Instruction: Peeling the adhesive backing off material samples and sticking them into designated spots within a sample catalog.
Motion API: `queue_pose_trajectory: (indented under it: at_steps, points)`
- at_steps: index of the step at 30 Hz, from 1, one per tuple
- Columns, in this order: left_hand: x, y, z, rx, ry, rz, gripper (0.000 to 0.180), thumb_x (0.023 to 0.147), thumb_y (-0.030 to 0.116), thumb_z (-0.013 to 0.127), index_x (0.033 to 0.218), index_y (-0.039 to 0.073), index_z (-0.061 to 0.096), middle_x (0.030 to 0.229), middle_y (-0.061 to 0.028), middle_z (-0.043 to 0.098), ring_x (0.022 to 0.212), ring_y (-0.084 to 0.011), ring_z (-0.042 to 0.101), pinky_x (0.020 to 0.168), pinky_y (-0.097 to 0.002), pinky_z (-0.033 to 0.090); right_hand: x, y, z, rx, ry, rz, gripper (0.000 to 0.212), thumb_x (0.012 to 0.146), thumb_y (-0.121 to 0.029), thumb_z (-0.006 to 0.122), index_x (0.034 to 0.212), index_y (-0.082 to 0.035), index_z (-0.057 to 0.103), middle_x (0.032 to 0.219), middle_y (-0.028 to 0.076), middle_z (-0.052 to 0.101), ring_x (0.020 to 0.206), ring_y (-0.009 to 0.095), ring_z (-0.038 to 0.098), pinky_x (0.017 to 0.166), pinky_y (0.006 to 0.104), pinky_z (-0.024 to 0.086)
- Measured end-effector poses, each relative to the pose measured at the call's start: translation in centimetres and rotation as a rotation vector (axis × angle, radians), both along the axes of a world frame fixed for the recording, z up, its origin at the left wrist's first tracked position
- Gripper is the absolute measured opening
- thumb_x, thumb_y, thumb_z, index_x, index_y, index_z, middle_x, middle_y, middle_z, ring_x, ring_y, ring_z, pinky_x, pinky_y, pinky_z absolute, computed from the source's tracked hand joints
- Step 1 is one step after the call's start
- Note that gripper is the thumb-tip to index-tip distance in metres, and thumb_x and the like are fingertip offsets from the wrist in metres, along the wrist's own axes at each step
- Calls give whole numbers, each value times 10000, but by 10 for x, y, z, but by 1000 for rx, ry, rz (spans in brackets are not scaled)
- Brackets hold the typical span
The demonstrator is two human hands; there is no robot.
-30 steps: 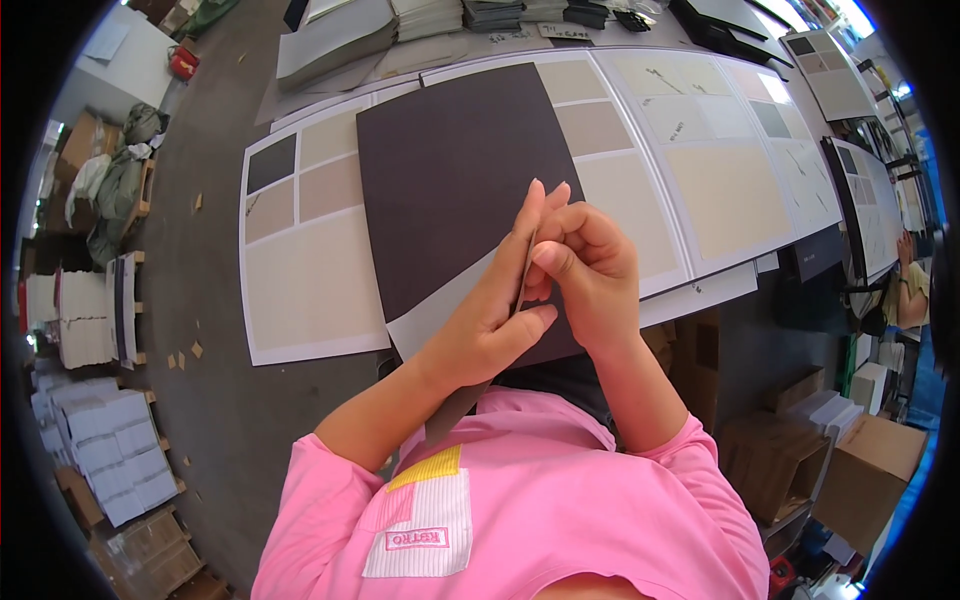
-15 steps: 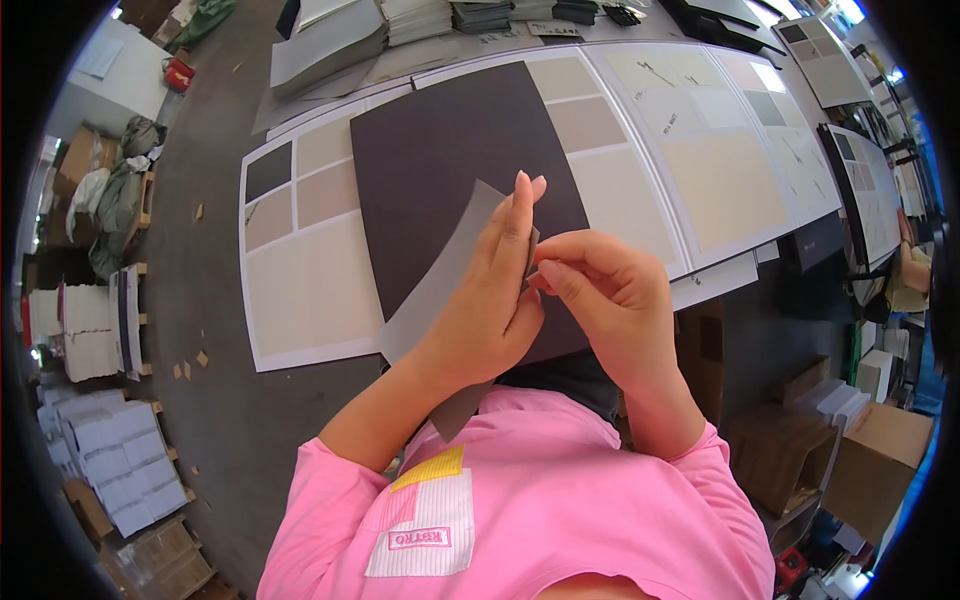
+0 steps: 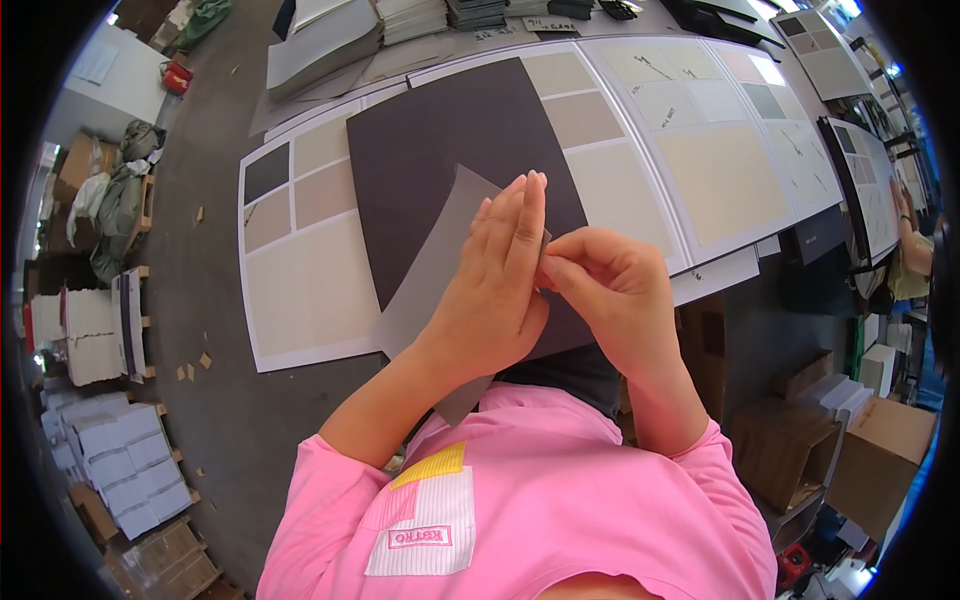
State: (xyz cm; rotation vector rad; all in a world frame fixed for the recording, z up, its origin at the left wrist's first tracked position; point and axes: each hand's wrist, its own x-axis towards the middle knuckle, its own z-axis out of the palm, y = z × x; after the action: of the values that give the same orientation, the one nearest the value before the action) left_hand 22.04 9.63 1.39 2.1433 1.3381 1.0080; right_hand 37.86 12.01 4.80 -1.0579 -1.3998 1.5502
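Gray sheet [image 3: 425,265] is tilted, running behind left hand [image 3: 487,280]; that hand's fingers straight and together, can't tell if thumb clamps it. Right hand [image 3: 618,295] has thumb and forefinger pinched together on the sheet's right edge, just beside left palm. Top corner sticks out past left knuckles, over dark sheet [image 3: 440,125]; bottom corner sticks out below left wrist, by pink shirt [image 3: 600,490]. Open room above board [image 3: 305,290] either side of hands

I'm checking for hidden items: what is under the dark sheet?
A left panel and a right panel emerge from beneath the dark sheet; their covered parts cannot be seen.
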Motion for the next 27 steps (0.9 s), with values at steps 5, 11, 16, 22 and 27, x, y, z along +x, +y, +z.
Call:
queue_pose_trajectory:
  at_steps: [5,11,16,22,27]
  points:
    - [-9,4,6,-226,-443,-212,801,774,24,573,1524,1,292,1534,-187,351,1448,-357,300,1190,-442,214,1,10,-14,-51,175,18,67,849,31,552,840,24,618,780,24,626,732,63,562,646,219,448]
    - [-11,9,1,34,-399,-48,453,817,23,638,1269,4,625,1329,-140,595,1290,-324,536,1059,-412,430,2,13,-28,141,292,68,117,814,63,491,813,12,596,976,54,565,691,74,503,630,221,410]
    - [-16,10,3,369,-224,-38,329,834,122,726,1154,51,692,1279,-143,632,1292,-362,535,1090,-442,404,3,19,-39,-400,1118,-110,142,859,-81,467,815,11,565,1420,200,487,1018,242,620,840,363,533]
    - [-1,29,-1,579,-86,-159,223,782,54,676,976,161,657,1100,-70,660,1103,-280,636,1161,-500,311,35,19,-56,-244,1203,124,124,855,-135,459,807,-27,497,1027,165,588,932,264,558,868,355,472]
    - [-3,31,21,496,-365,-173,201,801,-13,684,976,80,650,850,-57,661,816,-233,657,1003,-483,488,117,-10,-83,-14,636,-440,170,867,-195,481,812,-33,482,882,111,522,853,204,487,856,307,399]
